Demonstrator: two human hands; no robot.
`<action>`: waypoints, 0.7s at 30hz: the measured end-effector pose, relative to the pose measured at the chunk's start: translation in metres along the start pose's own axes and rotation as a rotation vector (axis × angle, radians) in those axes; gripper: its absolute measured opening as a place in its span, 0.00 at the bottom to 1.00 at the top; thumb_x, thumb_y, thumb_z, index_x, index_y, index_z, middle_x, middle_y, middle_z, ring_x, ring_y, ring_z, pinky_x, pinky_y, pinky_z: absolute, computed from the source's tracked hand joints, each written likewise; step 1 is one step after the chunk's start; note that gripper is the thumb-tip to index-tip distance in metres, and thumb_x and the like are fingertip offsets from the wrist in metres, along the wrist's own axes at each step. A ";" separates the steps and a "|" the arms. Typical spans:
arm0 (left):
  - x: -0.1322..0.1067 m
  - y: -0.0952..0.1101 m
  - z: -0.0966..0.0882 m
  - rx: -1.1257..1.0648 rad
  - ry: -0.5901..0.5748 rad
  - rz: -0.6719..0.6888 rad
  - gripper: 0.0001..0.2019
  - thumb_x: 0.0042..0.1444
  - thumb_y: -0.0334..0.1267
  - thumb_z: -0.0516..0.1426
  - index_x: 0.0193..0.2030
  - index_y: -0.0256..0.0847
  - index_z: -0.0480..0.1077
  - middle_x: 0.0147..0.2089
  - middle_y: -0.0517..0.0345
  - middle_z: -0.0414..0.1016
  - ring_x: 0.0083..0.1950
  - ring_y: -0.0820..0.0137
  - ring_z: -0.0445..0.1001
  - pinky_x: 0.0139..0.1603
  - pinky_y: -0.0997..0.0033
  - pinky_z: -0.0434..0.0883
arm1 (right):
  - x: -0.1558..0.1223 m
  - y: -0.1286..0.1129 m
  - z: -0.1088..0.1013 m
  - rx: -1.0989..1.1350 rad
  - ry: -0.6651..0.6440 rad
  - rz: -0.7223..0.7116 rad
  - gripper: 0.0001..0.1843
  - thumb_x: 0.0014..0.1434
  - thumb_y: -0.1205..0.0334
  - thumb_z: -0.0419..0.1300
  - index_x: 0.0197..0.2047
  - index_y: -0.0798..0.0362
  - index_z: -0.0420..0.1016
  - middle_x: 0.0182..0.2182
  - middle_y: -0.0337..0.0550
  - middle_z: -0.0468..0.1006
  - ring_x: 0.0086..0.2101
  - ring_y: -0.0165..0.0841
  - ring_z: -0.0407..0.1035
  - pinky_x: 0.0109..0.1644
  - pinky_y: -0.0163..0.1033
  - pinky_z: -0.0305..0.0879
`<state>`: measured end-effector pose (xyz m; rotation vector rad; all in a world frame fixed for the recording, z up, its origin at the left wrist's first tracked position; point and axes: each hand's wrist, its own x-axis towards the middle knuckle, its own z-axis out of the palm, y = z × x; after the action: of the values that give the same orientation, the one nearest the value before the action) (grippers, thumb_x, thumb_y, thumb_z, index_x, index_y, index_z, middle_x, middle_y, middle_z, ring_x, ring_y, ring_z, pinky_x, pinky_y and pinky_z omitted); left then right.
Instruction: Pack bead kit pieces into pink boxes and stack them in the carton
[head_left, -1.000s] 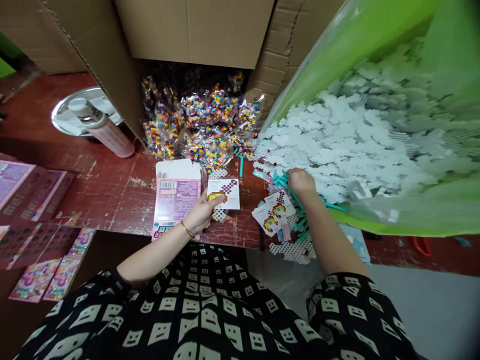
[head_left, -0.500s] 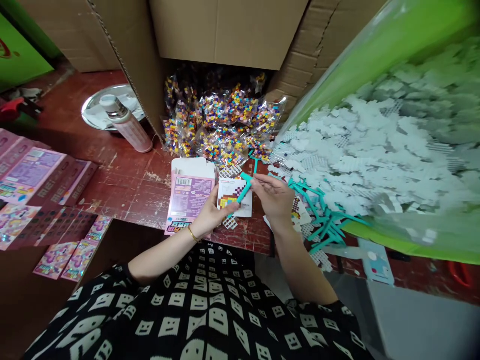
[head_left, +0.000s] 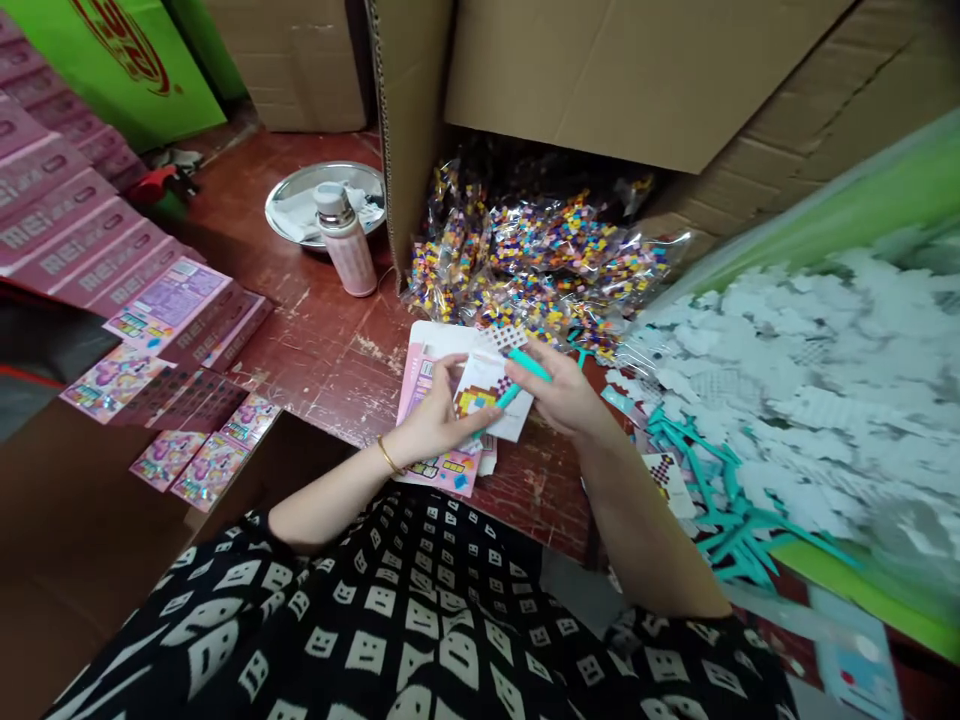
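Note:
A white printed card (head_left: 487,375) with a yellow pixel pattern is gripped by my left hand (head_left: 435,420), its thumb pressed over a teal T-shaped plastic piece (head_left: 531,365) that lies across the card. My right hand (head_left: 566,392) is closed on the upper right end of that teal piece, near the card's edge. A white perforated lattice sheet (head_left: 504,338) sticks out behind the card's top. Beneath both hands a flattened pink box (head_left: 412,375) lies on the red table (head_left: 330,345), partly hidden.
Clear bags of coloured cubes (head_left: 540,250) spill from a cardboard box (head_left: 570,80) ahead. More teal pieces (head_left: 731,510) and a big bag of white scraps (head_left: 810,370) are at right. Left stand a pink bottle (head_left: 349,250), a metal tray (head_left: 281,200) and stacked pink boxes (head_left: 82,215).
The view has swung left, so the scene sits farther right. My hands have lifted the card and teal piece, now tilted above the pink box, with the lattice sheet behind them.

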<state>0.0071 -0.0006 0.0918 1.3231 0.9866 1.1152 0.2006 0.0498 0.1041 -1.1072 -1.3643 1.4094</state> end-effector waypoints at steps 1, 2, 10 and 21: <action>0.001 -0.003 -0.011 0.104 0.099 0.060 0.37 0.49 0.44 0.68 0.62 0.40 0.56 0.60 0.43 0.63 0.62 0.56 0.67 0.64 0.57 0.66 | 0.017 0.002 0.000 0.032 0.041 -0.035 0.29 0.47 0.41 0.71 0.46 0.47 0.75 0.45 0.44 0.79 0.43 0.39 0.75 0.48 0.47 0.76; 0.002 -0.008 -0.021 0.210 0.190 0.114 0.36 0.50 0.45 0.68 0.61 0.40 0.56 0.61 0.43 0.61 0.63 0.56 0.64 0.65 0.56 0.63 | 0.036 0.005 -0.001 0.055 0.100 -0.086 0.29 0.45 0.40 0.72 0.46 0.47 0.74 0.46 0.43 0.79 0.44 0.39 0.75 0.49 0.48 0.76; -0.022 -0.066 -0.051 0.561 0.261 0.072 0.42 0.46 0.53 0.69 0.62 0.38 0.57 0.58 0.40 0.61 0.59 0.53 0.65 0.62 0.50 0.64 | 0.107 0.057 -0.003 -0.194 -0.131 -0.002 0.26 0.43 0.50 0.74 0.43 0.52 0.76 0.45 0.46 0.80 0.48 0.40 0.74 0.58 0.56 0.69; -0.033 -0.022 -0.033 -0.149 0.072 -0.291 0.29 0.45 0.49 0.70 0.50 0.37 0.70 0.47 0.46 0.78 0.46 0.60 0.77 0.50 0.60 0.73 | -0.001 -0.003 0.022 -0.458 -0.194 -0.244 0.16 0.66 0.48 0.54 0.51 0.47 0.68 0.49 0.49 0.75 0.50 0.39 0.71 0.53 0.49 0.70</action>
<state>-0.0312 -0.0239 0.0667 0.9902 1.0878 0.9965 0.1794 0.0435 0.1068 -1.0574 -1.9587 1.0740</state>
